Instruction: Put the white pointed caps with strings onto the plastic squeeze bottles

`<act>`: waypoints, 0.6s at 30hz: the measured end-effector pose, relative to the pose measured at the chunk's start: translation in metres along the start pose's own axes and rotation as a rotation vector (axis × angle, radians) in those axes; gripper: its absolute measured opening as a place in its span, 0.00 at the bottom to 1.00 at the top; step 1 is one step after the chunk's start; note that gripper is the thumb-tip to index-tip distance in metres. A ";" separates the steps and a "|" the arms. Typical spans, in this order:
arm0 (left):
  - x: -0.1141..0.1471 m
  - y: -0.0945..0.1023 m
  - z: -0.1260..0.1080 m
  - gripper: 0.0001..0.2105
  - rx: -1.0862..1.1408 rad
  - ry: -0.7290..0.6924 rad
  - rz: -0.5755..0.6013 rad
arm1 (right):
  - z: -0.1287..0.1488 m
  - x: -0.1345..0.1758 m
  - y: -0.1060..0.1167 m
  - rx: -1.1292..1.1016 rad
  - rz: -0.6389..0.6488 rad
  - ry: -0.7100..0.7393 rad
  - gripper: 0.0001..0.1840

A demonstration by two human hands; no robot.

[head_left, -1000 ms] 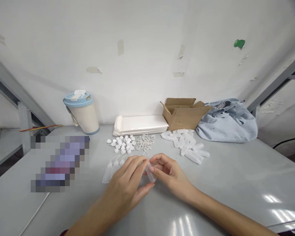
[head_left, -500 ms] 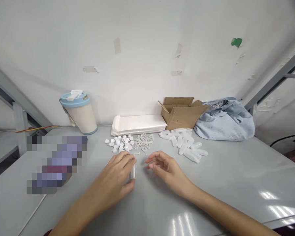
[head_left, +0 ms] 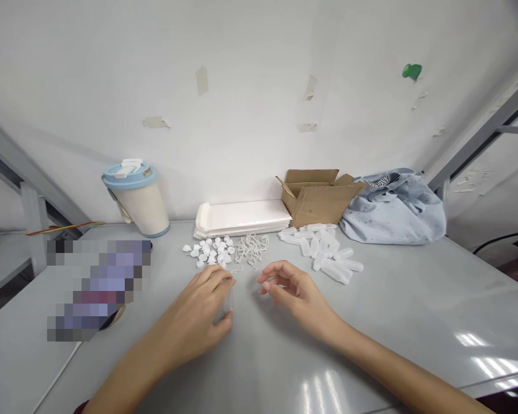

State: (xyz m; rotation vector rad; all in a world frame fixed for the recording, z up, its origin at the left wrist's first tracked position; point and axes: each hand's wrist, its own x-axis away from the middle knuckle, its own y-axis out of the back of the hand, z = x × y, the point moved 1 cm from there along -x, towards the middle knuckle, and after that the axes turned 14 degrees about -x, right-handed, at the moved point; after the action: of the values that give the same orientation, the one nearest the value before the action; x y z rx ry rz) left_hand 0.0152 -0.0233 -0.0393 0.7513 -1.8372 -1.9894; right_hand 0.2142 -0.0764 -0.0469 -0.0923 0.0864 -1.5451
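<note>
My left hand curves around a clear plastic tube, thumb below and fingers above. Most of the tube is hidden behind the fingers. To its right, my right hand hovers with loosely curled fingers, apart from one another, and nothing visible in them. Just beyond the left fingertips lie several small white caps. Beside them is a tangled heap of short white strings. A pile of translucent plastic tubes rests beyond my right hand.
Against the wall are a stack of white padded envelopes, an open cardboard box and a light blue cloth bag. A cup with a blue lid stands back left. A blurred-out object with a white cable lies at left.
My left hand shifts slightly left, and the tube shows less clearly. My right hand barely moves. The whole view shifts a little.
</note>
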 end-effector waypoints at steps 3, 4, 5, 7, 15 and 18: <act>0.000 0.000 0.001 0.15 -0.003 0.003 0.024 | 0.002 0.000 0.000 0.005 -0.008 0.006 0.09; 0.000 0.000 0.002 0.15 -0.004 0.005 0.031 | 0.003 0.000 0.000 0.006 -0.011 0.010 0.09; 0.000 0.000 0.002 0.15 -0.004 0.006 0.035 | 0.003 0.000 0.000 0.008 -0.014 0.014 0.09; 0.000 0.000 0.003 0.16 -0.003 0.006 0.040 | 0.004 0.000 0.001 0.011 -0.018 0.023 0.09; -0.001 -0.001 0.004 0.18 0.000 0.013 0.015 | 0.010 -0.005 0.009 0.056 -0.071 0.068 0.10; -0.007 -0.002 0.001 0.19 -0.015 0.015 0.004 | 0.012 -0.010 0.018 0.159 -0.129 0.107 0.09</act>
State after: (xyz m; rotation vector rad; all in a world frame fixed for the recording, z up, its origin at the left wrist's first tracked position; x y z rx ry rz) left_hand 0.0208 -0.0182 -0.0406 0.7554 -1.8120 -1.9877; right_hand 0.2335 -0.0660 -0.0375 0.1129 0.0426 -1.6799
